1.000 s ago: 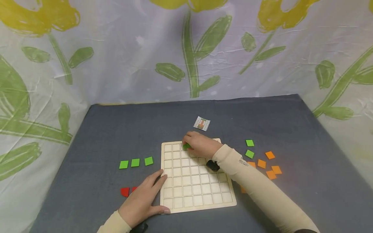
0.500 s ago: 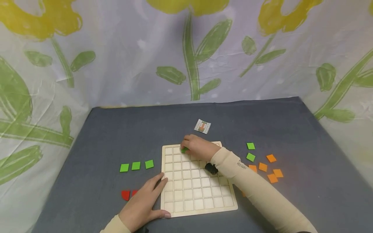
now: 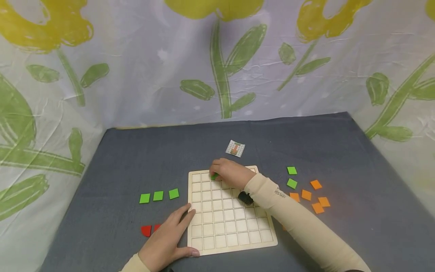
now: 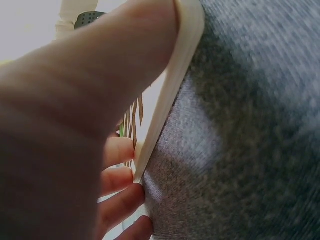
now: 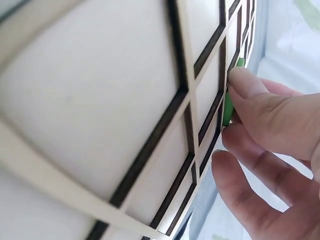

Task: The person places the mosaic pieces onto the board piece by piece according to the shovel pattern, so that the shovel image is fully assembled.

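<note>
A pale wooden grid board (image 3: 224,217) lies on the dark cloth in front of me. My left hand (image 3: 167,236) rests at its left side, fingertips on the left edge and thumb at the near-left corner; in the left wrist view the thumb (image 4: 125,55) lies over that corner. My right hand (image 3: 232,172) reaches to the board's far rows and pinches a green square tile (image 3: 214,176). In the right wrist view, the tile (image 5: 228,107) stands edge-on against the grid behind the thumb (image 5: 250,92), partly hidden by the fingers.
Several green tiles (image 3: 158,195) lie left of the board, with red rounded pieces (image 3: 146,230) nearer, partly behind my left hand. Green (image 3: 291,183) and orange tiles (image 3: 306,195) are scattered to the right. A small patterned card (image 3: 235,148) lies beyond the board.
My right hand has shifted slightly left along the far row with the green tile still pinched. The left hand stays at the board's edge. The head view has tilted slightly.
</note>
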A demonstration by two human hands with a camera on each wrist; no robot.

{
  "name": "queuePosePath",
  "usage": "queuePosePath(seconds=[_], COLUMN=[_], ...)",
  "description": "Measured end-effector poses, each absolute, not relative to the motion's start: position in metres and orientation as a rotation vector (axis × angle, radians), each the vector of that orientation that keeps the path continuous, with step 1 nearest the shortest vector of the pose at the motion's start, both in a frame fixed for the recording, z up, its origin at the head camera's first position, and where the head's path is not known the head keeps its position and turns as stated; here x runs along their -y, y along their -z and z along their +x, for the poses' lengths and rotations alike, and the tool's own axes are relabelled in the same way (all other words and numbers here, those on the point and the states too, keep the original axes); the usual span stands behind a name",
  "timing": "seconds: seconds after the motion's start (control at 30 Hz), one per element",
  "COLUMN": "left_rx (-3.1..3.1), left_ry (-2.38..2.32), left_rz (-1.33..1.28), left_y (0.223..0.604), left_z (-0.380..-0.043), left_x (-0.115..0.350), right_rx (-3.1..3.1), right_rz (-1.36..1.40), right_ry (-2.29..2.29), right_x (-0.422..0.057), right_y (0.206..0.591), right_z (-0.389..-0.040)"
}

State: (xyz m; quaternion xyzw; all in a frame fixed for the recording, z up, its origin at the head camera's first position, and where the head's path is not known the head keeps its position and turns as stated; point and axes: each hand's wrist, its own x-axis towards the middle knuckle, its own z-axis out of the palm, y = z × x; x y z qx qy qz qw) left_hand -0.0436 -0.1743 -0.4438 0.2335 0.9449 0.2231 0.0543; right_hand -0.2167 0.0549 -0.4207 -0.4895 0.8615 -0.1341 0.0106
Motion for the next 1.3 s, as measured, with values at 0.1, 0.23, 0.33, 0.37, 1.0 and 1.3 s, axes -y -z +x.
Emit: queuePosePath(seconds=[0.1, 0.23, 0.33, 0.37, 1.0, 1.3], left_rx=[-2.867, -2.85, -2.844, -2.848, -2.787, -2.828], left_ry=[-0.671, -0.658, -0.651, -0.649, -0.741, -0.758], left_rz=[0.7, 0.681, 0.669, 0.666, 0.623, 0.685], left_y=[0.444, 0.444, 0.443, 0.443, 0.444, 0.447], left_z=[-0.045, -0.047, -0.048, -0.048, -0.044, -0.044], left_x=[0.174, 0.173, 0.173, 0.174, 0.175, 0.173], right_rx=[-2.679, -2.677, -2.707, -2.723, -2.836, -2.755], right_rz=[-1.532, -1.527, -1.515, -1.522, -1.007, -0.83], right_ry=[0.411, 0.389, 0.38, 0.379, 0.292, 0.321], right_x=[-0.056, -0.063, -0.074, -0.079, -0.227, -0.254], right_y=[0.42, 0.412, 0.399, 0.395, 0.375, 0.393], right_z=[-0.218, -0.219, -0.218, -0.218, -0.219, -0.213])
